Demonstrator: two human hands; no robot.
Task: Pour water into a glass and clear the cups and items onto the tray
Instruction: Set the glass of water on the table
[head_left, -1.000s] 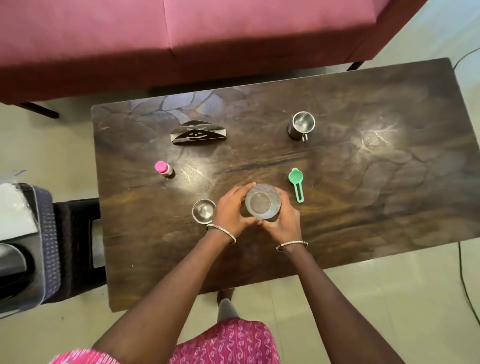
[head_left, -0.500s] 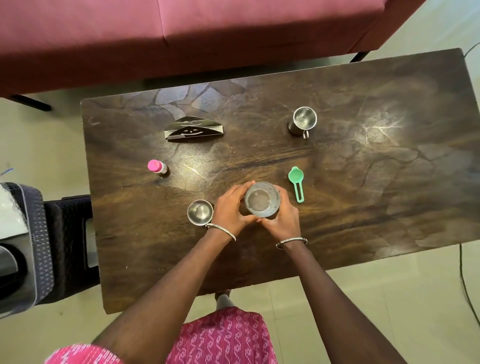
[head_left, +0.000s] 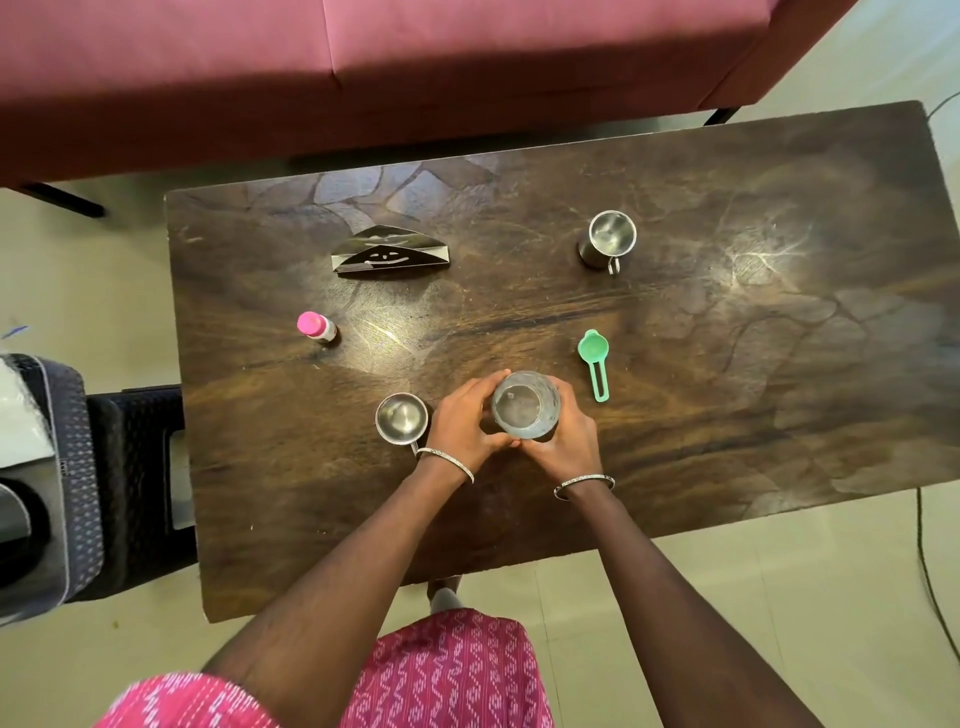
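Observation:
A clear glass stands upright on the dark wooden table, near its front edge. My left hand wraps its left side and my right hand wraps its right side. A small steel cup sits just left of my left hand. A second steel cup with a handle stands at the back, right of centre. A green scoop lies right of the glass. A pink-capped small bottle lies at the left. No tray is in view.
A black folded napkin holder stands at the back left of the table. A red sofa runs along the far side. A dark stool and a grey object stand left of the table. A cable lies on the floor at right.
Both hands stay around the glass in the same place. Only the camera view has shifted slightly.

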